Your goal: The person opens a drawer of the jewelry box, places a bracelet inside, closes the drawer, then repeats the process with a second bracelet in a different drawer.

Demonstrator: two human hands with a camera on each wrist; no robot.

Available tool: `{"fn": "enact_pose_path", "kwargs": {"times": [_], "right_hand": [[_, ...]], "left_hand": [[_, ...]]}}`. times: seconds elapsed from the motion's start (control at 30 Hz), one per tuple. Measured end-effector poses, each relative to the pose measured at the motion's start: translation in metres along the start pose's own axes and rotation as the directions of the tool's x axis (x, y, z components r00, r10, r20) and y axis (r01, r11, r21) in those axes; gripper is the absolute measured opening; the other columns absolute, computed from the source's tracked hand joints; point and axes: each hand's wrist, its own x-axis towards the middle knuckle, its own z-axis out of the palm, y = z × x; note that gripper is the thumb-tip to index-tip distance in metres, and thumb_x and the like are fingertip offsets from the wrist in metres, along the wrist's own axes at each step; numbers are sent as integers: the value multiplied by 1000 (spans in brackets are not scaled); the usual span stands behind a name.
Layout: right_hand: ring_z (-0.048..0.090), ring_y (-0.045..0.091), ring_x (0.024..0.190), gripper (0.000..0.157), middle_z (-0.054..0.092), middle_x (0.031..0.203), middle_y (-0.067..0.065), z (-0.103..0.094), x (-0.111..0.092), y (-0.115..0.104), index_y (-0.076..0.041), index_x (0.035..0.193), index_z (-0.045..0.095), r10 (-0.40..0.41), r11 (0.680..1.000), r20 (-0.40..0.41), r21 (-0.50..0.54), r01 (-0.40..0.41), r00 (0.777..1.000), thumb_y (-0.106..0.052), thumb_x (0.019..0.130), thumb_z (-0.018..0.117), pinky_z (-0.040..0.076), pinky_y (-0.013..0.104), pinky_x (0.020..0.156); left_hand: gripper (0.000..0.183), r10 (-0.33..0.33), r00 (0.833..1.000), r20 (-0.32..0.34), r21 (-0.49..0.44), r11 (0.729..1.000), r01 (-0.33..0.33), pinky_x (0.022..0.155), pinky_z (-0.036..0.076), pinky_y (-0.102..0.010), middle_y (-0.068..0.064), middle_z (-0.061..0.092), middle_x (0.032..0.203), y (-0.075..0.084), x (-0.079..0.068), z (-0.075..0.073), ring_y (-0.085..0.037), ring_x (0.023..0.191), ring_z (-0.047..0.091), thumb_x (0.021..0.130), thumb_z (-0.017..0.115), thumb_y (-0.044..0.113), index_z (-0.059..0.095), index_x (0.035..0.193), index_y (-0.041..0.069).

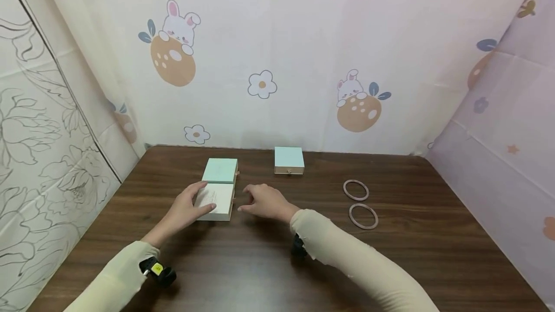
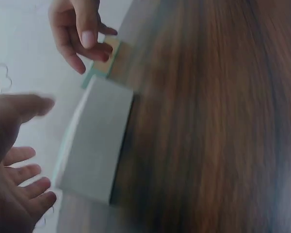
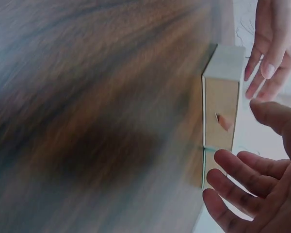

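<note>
On the left of the table, a white drawer box (image 1: 222,199) lies flat, directly in front of a mint-green box (image 1: 220,171). My left hand (image 1: 184,210) hovers at the white box's left side, thumb and fingers spread about it; in the left wrist view a gap shows between hand and box. On the other side, my right hand (image 1: 268,202) is held just off the box, its fingers loosely bent and nothing in them. The right wrist view shows the box's tan drawer front (image 3: 220,97) with a small pull tab (image 3: 224,122).
Farther back stands another pale blue drawer box (image 1: 289,157), close to the patterned curtain (image 1: 295,110). Two pinkish rings lie at the right, a rear ring (image 1: 356,200) and a front ring (image 1: 364,227). All rest on a dark wooden table (image 1: 416,254).
</note>
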Motion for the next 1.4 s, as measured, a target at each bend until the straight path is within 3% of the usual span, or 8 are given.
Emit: {"fn": "enact_pose_path", "kwargs": {"times": [0.17, 0.27, 0.37, 0.53, 0.63, 0.9, 1.2, 1.4], "right_hand": [[61, 12, 95, 58, 65, 114, 3, 13, 10, -8, -9, 125, 61, 17, 997, 53, -73, -14, 998, -51, 86, 65, 50, 31, 73], [60, 10, 88, 59, 65, 107, 0, 21, 16, -10, -10, 120, 62, 24, 992, 86, -127, -13, 996, -58, 84, 63, 48, 28, 67], [58, 11, 87, 63, 64, 103, -1, 26, 22, -13, -10, 118, 62, 32, 980, 101, -201, -11, 994, -62, 83, 61, 47, 29, 66], [57, 17, 101, 74, 62, 111, 3, 31, 28, -20, -9, 124, 59, 37, 947, 114, -320, 2, 993, -69, 81, 56, 50, 34, 74], [58, 17, 101, 75, 62, 111, 3, 34, 30, -22, -8, 124, 58, 41, 940, 113, -342, 0, 993, -69, 81, 56, 50, 34, 73], [57, 18, 104, 74, 62, 114, 5, 32, 31, -23, -7, 128, 56, 44, 956, 102, -292, -12, 994, -65, 81, 60, 50, 34, 76], [59, 16, 97, 63, 64, 110, 4, 33, 31, -22, -9, 124, 57, 7, 989, 95, -147, 7, 995, -54, 82, 68, 49, 31, 73], [59, 13, 90, 59, 64, 107, 3, 33, 31, -19, -11, 125, 58, -23, 994, 88, -109, 33, 996, -51, 82, 70, 48, 28, 68]], "left_hand": [[100, -73, 992, 103, 65, 996, 66, 97, 32, -59, -37, 31, 141, -17, -2, -1, -49, 127, 34, 78, 77, 39, 23, 142, -16], [109, -79, 989, 122, 75, 995, 71, 97, 32, -60, -40, 29, 140, -25, -3, -1, -51, 127, 33, 75, 80, 41, 18, 142, -19], [109, -40, 992, 121, 59, 998, 34, 97, 32, -59, -40, 30, 140, -29, -2, 0, -51, 127, 33, 73, 82, 38, 19, 142, -19], [93, 64, 993, 95, 25, 997, -66, 95, 35, -56, -34, 42, 135, -31, -3, 2, -46, 122, 43, 74, 83, 27, 32, 141, -13], [86, 82, 993, 80, 28, 996, -85, 93, 37, -54, -32, 48, 131, -30, -4, 2, -43, 119, 47, 76, 82, 23, 35, 139, -12], [85, 41, 997, 68, 43, 998, -44, 89, 41, -50, -29, 50, 131, -32, -3, 3, -36, 114, 51, 76, 82, 26, 38, 139, -10], [86, 11, 999, 49, 34, 999, -13, 93, 39, -53, -31, 49, 132, -31, -2, 4, -41, 118, 49, 74, 83, 24, 39, 138, -12], [85, -19, 998, 59, 20, 1000, 18, 96, 37, -54, -30, 47, 134, -27, -1, 4, -42, 122, 46, 74, 83, 19, 37, 140, -12]]}}
